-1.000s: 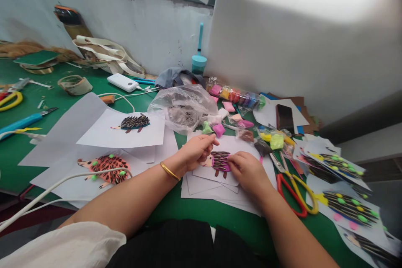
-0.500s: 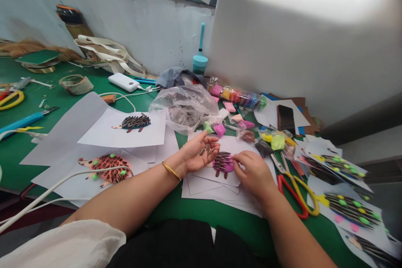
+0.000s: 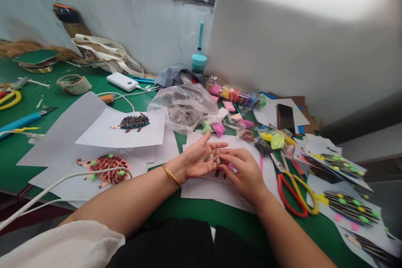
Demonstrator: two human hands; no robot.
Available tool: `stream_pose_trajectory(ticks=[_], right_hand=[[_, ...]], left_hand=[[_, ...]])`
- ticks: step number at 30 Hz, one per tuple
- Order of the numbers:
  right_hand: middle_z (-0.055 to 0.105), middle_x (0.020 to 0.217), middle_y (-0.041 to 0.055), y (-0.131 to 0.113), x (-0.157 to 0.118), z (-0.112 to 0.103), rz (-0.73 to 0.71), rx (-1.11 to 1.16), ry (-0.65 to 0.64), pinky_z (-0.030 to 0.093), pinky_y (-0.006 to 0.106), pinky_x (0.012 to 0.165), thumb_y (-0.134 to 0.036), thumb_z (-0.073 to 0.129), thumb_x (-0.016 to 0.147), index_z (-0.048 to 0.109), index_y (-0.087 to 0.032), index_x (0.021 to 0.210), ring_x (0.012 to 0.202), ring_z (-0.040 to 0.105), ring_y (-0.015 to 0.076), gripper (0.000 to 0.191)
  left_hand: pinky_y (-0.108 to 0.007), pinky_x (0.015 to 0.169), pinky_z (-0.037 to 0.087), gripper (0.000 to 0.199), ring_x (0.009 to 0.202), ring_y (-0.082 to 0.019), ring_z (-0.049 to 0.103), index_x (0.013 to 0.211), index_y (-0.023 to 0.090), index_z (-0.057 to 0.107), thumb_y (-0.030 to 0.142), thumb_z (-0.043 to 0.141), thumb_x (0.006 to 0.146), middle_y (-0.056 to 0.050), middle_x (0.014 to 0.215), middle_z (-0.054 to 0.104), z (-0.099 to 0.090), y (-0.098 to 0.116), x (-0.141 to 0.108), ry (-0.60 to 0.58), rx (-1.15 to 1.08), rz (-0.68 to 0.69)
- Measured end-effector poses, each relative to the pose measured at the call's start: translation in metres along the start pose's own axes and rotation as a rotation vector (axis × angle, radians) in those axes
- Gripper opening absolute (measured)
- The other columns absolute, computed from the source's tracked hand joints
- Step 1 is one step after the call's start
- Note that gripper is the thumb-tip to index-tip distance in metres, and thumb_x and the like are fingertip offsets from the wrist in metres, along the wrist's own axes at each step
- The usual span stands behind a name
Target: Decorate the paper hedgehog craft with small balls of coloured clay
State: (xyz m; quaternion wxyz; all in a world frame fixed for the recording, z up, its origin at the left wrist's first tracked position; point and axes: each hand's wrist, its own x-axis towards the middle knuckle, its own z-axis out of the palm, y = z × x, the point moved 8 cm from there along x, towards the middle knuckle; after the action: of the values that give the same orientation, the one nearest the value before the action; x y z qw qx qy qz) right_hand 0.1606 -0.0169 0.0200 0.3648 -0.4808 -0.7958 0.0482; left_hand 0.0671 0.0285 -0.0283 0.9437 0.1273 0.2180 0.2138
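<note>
Sunflower seeds cupped on the open, upturned left hand, kept close for easy picking; fingertips of the right hand pinched together on one seed, just above the half-hidden paper hedgehog at six o'clock.

Wall: scuffed white plaster (paint flaking along the top)
Right side: pale angled panel, bright light patch
Furniture: green-topped workbench
</note>
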Motion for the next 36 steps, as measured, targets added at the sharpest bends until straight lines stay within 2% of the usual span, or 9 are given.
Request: stream_pose_trajectory(ticks=[3,6,10,12,14,17,21,25,36], right_hand=[[0.072,0.105,0.0073,-0.002,0.001,-0.008,0.016,0.056,0.048,0.053,0.042,0.086,-0.022,0.060,0.093,0.070,-0.027,0.108,0.099,0.066,0.0233,0.019],[0.073,0.101,0.0063,0.010,-0.003,-0.022,0.160,0.110,0.142,0.055,0.038,0.083,-0.024,0.052,0.097,0.069,-0.025,0.107,0.094,0.069,0.0213,0.020],[0.073,0.087,0.0040,0.040,-0.016,-0.031,0.390,0.186,0.222,0.056,0.033,0.071,-0.029,0.051,0.097,0.067,-0.023,0.104,0.076,0.070,0.0183,0.019],[0.074,0.089,0.0046,0.048,-0.018,-0.032,0.380,0.136,0.185,0.056,0.032,0.070,-0.028,0.055,0.094,0.069,-0.023,0.104,0.077,0.069,0.0187,0.019],[0.074,0.096,0.0061,0.050,-0.017,-0.026,0.325,0.077,0.075,0.054,0.032,0.072,-0.027,0.055,0.093,0.072,-0.023,0.105,0.085,0.069,0.0201,0.021],[0.074,0.094,0.0049,0.056,-0.019,-0.015,0.338,0.029,-0.095,0.052,0.031,0.069,-0.027,0.056,0.092,0.071,-0.024,0.110,0.084,0.068,0.0199,0.024],[0.072,0.085,0.0018,0.059,-0.023,-0.004,0.390,-0.019,-0.247,0.050,0.030,0.069,-0.026,0.058,0.090,0.071,-0.024,0.092,0.078,0.065,0.0183,0.014],[0.071,0.091,0.0036,0.052,-0.023,0.000,0.316,-0.065,-0.251,0.050,0.031,0.077,-0.024,0.056,0.090,0.071,-0.023,0.089,0.087,0.065,0.0197,0.015],[0.072,0.091,0.0035,0.049,-0.024,0.010,0.246,-0.145,-0.291,0.049,0.030,0.076,-0.019,0.059,0.090,0.072,-0.024,0.097,0.087,0.066,0.0199,0.016]], left_hand=[[-0.028,0.072,0.057,0.062,0.074,-0.017,0.069,0.118,0.005,0.058,0.058,0.033,0.099,-0.015,0.092,0.068,0.001,-0.002,0.001,-0.015,0.013,-0.003],[-0.033,0.082,0.059,0.054,0.091,-0.022,0.071,0.116,0.006,0.059,0.052,0.036,0.101,-0.020,0.104,0.068,0.001,-0.001,0.001,0.023,0.044,0.004],[-0.025,0.070,0.060,0.046,0.089,-0.020,0.072,0.109,0.007,0.061,0.046,0.040,0.101,-0.018,0.101,0.068,-0.007,0.010,-0.001,0.187,0.022,0.081],[-0.021,0.063,0.058,0.041,0.081,-0.017,0.071,0.106,0.008,0.061,0.043,0.041,0.101,-0.014,0.091,0.067,-0.014,0.018,-0.003,0.277,-0.021,0.144],[-0.019,0.058,0.057,0.038,0.075,-0.015,0.070,0.106,0.008,0.060,0.040,0.040,0.102,-0.010,0.085,0.066,-0.020,0.024,-0.003,0.329,-0.054,0.188],[-0.019,0.056,0.057,0.037,0.070,-0.014,0.069,0.105,0.008,0.060,0.039,0.040,0.102,-0.008,0.081,0.065,-0.024,0.027,-0.001,0.339,-0.074,0.199],[-0.019,0.055,0.056,0.036,0.067,-0.012,0.068,0.103,0.008,0.060,0.038,0.040,0.102,-0.008,0.079,0.063,-0.026,0.027,0.000,0.335,-0.075,0.201],[-0.019,0.056,0.056,0.036,0.066,-0.012,0.068,0.101,0.008,0.061,0.038,0.040,0.102,-0.008,0.078,0.063,-0.025,0.028,-0.001,0.337,-0.072,0.207],[-0.020,0.059,0.058,0.036,0.066,-0.013,0.068,0.101,0.008,0.062,0.036,0.041,0.102,-0.008,0.077,0.064,-0.026,0.027,0.000,0.331,-0.078,0.208]])
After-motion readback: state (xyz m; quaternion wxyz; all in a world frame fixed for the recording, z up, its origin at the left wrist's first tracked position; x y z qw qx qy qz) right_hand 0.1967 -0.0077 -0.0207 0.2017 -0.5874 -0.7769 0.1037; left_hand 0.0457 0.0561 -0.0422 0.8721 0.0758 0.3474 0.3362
